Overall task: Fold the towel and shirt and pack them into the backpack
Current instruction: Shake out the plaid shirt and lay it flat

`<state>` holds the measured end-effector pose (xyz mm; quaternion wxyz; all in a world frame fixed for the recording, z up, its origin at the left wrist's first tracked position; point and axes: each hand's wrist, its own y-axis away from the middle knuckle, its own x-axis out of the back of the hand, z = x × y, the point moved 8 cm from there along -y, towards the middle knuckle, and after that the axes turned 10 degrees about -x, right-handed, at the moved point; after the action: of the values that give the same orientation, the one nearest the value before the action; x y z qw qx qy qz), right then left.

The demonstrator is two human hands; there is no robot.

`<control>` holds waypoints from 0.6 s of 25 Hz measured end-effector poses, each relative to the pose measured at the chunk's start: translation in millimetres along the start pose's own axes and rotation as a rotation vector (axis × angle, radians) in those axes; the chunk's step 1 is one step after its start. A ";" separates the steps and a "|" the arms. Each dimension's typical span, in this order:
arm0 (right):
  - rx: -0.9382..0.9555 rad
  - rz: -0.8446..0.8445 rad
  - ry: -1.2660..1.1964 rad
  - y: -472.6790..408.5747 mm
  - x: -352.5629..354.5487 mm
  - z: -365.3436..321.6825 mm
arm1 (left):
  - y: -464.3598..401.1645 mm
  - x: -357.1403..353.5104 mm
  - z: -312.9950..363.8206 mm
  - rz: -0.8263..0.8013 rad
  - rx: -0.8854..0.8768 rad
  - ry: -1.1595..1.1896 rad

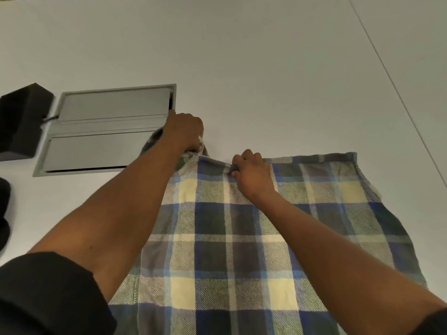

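I see the blue, green and cream plaid flannel shirt (242,238) spread flat on the white table (266,56), its far edge running straight out to the right. My left hand (186,131) grips the bunched fabric at the far left corner, right beside the grey recessed metal hatch (106,126). My right hand (251,172) pinches the far edge at mid-width. Bare tabletop stretches beyond and to the right. A black box (21,122) sits left of the hatch.
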<state>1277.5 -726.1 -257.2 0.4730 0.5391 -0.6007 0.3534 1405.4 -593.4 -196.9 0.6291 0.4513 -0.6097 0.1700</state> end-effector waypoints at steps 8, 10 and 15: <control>-0.004 0.040 -0.010 6.3 0.0 3.8 | 38.7 45.2 -59.1 0.519 0.517 0.214; -0.006 0.049 -0.001 7.7 -1.0 5.1 | 33.0 39.9 -60.3 0.430 0.472 0.193; -0.026 0.048 -0.023 7.8 -5.2 8.2 | 0.7 -1.8 0.4 0.167 -0.116 0.016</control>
<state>1268.1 -730.8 -263.9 0.4644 0.5226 -0.6233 0.3505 1404.3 -592.8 -198.4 0.6426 0.3604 -0.6491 0.1896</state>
